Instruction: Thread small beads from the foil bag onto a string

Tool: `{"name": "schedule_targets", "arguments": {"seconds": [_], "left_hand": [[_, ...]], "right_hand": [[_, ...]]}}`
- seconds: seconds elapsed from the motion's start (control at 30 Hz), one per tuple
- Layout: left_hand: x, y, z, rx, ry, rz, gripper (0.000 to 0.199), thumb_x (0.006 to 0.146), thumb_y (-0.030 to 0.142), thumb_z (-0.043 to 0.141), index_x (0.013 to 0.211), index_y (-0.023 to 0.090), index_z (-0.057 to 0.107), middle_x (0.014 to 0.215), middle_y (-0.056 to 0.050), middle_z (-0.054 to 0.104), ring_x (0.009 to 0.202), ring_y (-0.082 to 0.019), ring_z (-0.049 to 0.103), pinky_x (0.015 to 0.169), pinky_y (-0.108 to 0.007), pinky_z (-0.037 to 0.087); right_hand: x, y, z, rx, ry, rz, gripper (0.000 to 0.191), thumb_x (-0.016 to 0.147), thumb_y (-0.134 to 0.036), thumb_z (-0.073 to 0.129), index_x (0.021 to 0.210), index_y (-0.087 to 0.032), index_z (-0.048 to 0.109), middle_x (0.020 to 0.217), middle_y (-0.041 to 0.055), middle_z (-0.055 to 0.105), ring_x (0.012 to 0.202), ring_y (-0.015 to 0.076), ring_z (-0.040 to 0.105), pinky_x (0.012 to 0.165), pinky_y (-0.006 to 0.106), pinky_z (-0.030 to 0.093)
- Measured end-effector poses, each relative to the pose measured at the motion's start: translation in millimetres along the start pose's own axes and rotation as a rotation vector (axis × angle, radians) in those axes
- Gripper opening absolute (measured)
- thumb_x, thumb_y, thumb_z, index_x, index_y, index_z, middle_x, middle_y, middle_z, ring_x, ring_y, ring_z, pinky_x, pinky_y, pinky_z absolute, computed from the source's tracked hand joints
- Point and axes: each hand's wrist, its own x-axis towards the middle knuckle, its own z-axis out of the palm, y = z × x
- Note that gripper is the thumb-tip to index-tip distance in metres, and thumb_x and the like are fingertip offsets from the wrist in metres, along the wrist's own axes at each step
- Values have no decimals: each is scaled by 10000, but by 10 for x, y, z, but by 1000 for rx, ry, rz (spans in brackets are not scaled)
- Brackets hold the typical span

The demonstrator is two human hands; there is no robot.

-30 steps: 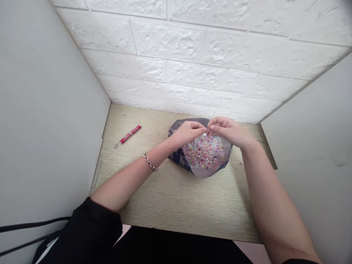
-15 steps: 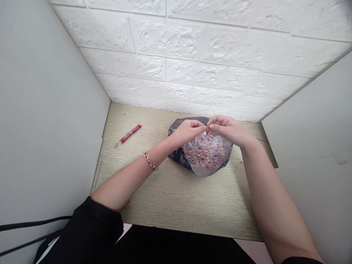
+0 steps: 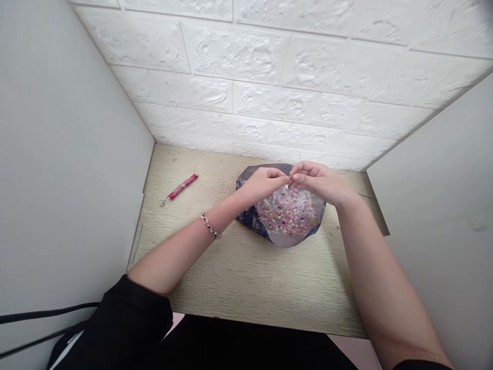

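A dark blue patterned cloth bag with a grey lining (image 3: 289, 241) lies spread open on the table. Inside it is a heap of small pink, white and multicoloured beads (image 3: 287, 213). Above the heap's far side, my left hand (image 3: 265, 182) and my right hand (image 3: 318, 181) meet at the fingertips. Both hands are closed in a pinch. Whatever sits between the fingertips is too small to make out. A chain bracelet (image 3: 210, 226) circles my left wrist.
On the left of the wooden table (image 3: 250, 288) lies a red tube-like stick (image 3: 183, 186) with a small metal piece at its lower end. A white brick-patterned wall (image 3: 254, 97) stands behind, with pale panels on both sides. Black cables (image 3: 50, 312) run at the lower left.
Almost nothing differs. Both hands stay pinched together over the beads, with at most a tiny shift of the fingertips.
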Motion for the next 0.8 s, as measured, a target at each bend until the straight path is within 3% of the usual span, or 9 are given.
{"name": "schedule_targets", "arguments": {"seconds": [0.37,0.57,0.8], "left_hand": [[29,-53,-9,48,-11,14,247,722,369,491,622,147,535,443,64,315,394,-27,242,417,-209,157],[26,-58,-12,45,-39,12,254,707,381,514,621,144,542,466,58,342,401,-28,262,414,-206,176],[15,-34,-2,47,-37,4,287,741,367,468,552,152,443,460,63,320,376,-16,256,397,-192,189]], "right_hand": [[-2,-59,57,-120,15,9,174,694,-292,606,778,-153,544,712,-8,549,687,90,528,674,226,421],[-36,-111,47,-381,65,-6,198,694,-333,592,739,-141,575,698,18,573,637,107,493,582,237,382],[-85,-176,57,-747,142,-87,131,713,-276,543,647,-163,538,576,-22,507,552,90,429,496,218,301]]}}
